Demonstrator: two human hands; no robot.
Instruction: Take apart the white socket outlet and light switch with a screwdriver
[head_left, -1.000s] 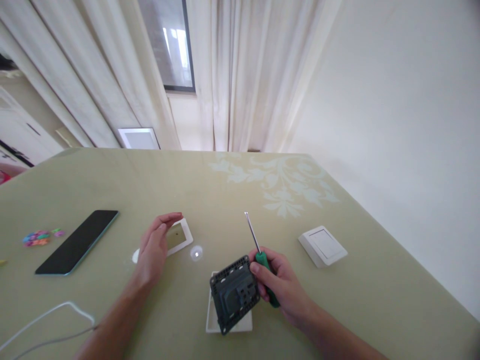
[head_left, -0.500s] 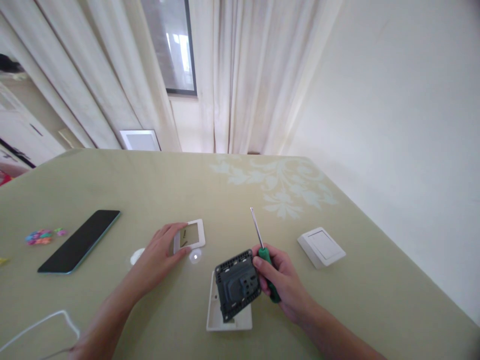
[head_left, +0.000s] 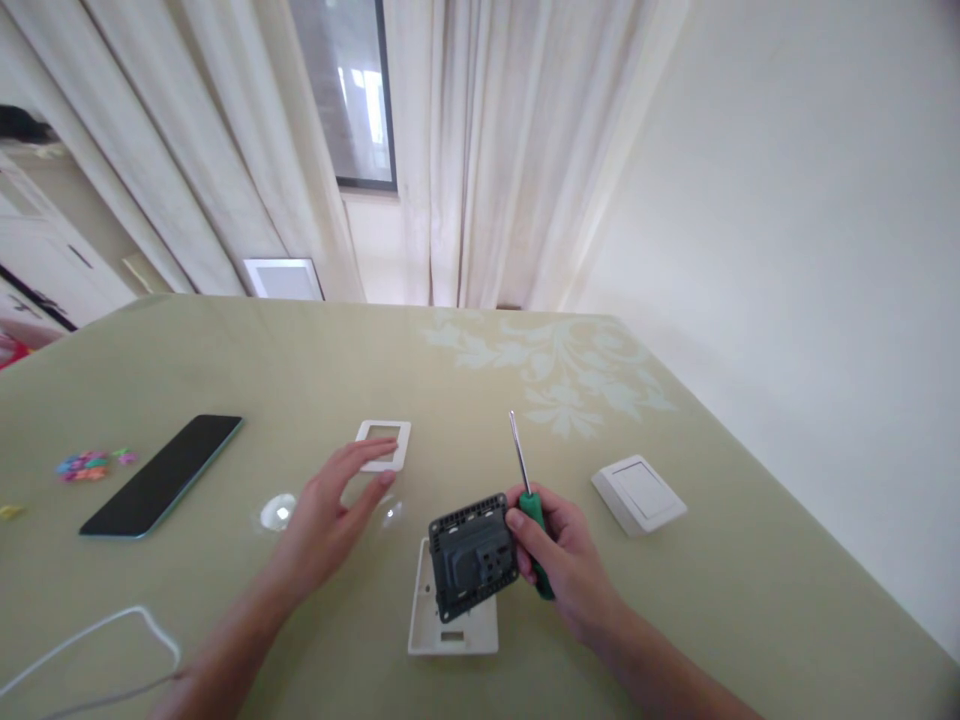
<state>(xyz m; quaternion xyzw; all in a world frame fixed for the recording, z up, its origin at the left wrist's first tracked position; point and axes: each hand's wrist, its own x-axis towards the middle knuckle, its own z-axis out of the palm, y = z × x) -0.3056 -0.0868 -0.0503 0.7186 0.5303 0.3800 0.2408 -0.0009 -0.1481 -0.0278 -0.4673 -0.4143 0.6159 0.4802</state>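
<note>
Left hand (head_left: pixel 330 515) released white frame (head_left: pixel 383 444), fingers spread over worktop (head_left: pixel 225 370); right hand (head_left: pixel 570 560) grips screwdriver (head_left: pixel 534 510) and socket module (head_left: pixel 472 555)

left hand (head_left: pixel 330 510): palm down, fingers straight, slightly spread, unclenched, wrist level | right hand (head_left: pixel 566 555): fingers curled in closed grip, thumb pressed forward, back of hand up

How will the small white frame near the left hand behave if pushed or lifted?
The white frame is a thin, hollow plastic rectangle, so probably very light and stiff. It lies flat on the glossy table, so a push likely slides it rather than tipping it. Lying flush, its edge may be hard to pinch.
</note>
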